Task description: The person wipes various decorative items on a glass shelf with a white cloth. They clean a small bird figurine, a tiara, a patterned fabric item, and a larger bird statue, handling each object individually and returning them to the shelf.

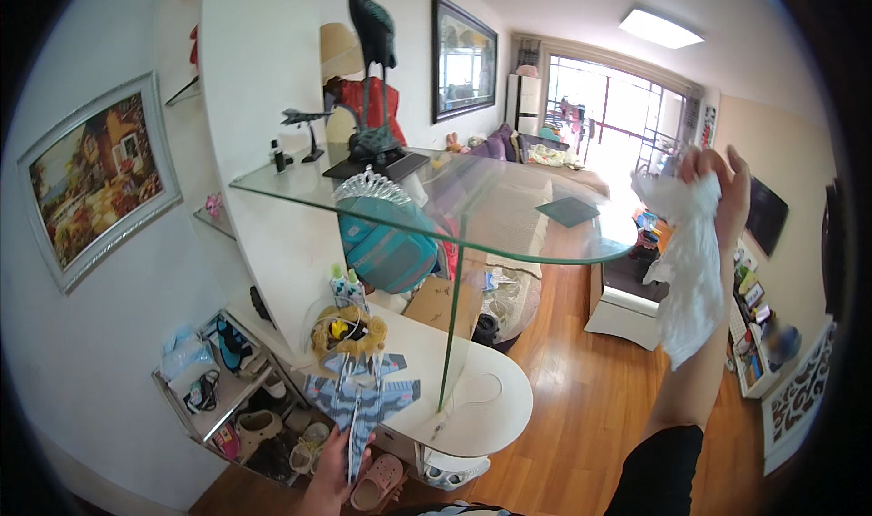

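Observation:
Low in front of me, my left hand [334, 463] grips a toy fighter jet [360, 397] in blue-grey camouflage by its nose end, over the white lower shelf [496, 407]. My right hand [729, 192] is raised at the right and holds a crumpled white cloth or tissue [691, 271] that hangs down along the forearm. Between the two hands stretches a glass shelf [497, 196] with a rounded end. A dark square piece [569, 211] shows on or through the glass near that end. An upright glass panel [453, 332] supports the shelf.
On the glass stand a dark bird statue [375, 46], a small model plane on a stand [310, 131] and a silver tiara [370, 186]. Below are a teal backpack [388, 247], a cardboard box [443, 305] and spray bottles [349, 286]. A shoe rack [235, 407] stands lower left.

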`<action>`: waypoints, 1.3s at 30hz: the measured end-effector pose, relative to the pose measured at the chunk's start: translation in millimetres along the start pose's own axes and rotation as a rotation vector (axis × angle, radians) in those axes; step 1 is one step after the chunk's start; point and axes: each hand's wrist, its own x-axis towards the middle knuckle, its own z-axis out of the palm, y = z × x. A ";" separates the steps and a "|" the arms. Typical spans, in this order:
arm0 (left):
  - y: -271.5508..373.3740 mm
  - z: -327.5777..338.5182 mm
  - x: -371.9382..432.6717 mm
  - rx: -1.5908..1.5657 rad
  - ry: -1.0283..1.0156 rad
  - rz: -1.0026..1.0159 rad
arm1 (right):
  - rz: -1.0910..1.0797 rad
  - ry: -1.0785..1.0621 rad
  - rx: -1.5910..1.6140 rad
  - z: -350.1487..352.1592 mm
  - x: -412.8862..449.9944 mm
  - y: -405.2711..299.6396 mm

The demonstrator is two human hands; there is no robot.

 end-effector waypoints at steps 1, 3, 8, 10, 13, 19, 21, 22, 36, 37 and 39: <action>2.0 -5.8 9.4 -0.045 0.006 0.013 | 0.021 -0.070 -0.061 1.9 -3.4 6.4; -5.5 -22.4 46.3 0.035 0.023 0.034 | -0.096 -0.196 -0.719 -20.2 -9.0 5.6; -2.3 -39.2 101.6 0.182 0.034 -0.036 | 0.358 -0.607 -1.393 81.3 -52.6 -9.2; -2.1 -36.1 119.8 0.216 0.009 -0.115 | 0.349 -0.655 -1.569 98.8 -56.5 -5.4; -15.5 -49.8 167.7 0.416 0.012 -0.120 | 0.423 -0.679 -1.679 101.9 -55.0 -2.5; -12.7 -80.6 204.1 0.977 0.146 0.091 | 0.431 -0.664 -1.618 91.0 -63.9 7.6; -2.6 -81.1 199.4 1.150 0.196 0.083 | 0.433 -0.525 -1.549 88.3 -68.6 9.5; -2.5 -87.6 196.1 1.155 0.282 0.147 | 0.400 -0.456 -1.493 84.0 -71.8 12.8; 49.4 160.4 -21.6 -0.210 -0.939 -0.073 | -1.105 -0.988 -1.111 97.1 -160.6 42.9; 40.1 172.7 -26.2 -0.299 -1.000 -0.196 | -1.029 -1.155 -1.073 104.9 -170.1 46.2; 38.3 194.0 -37.4 -0.104 -0.864 -0.199 | -0.899 -1.281 -1.056 115.3 -181.5 62.6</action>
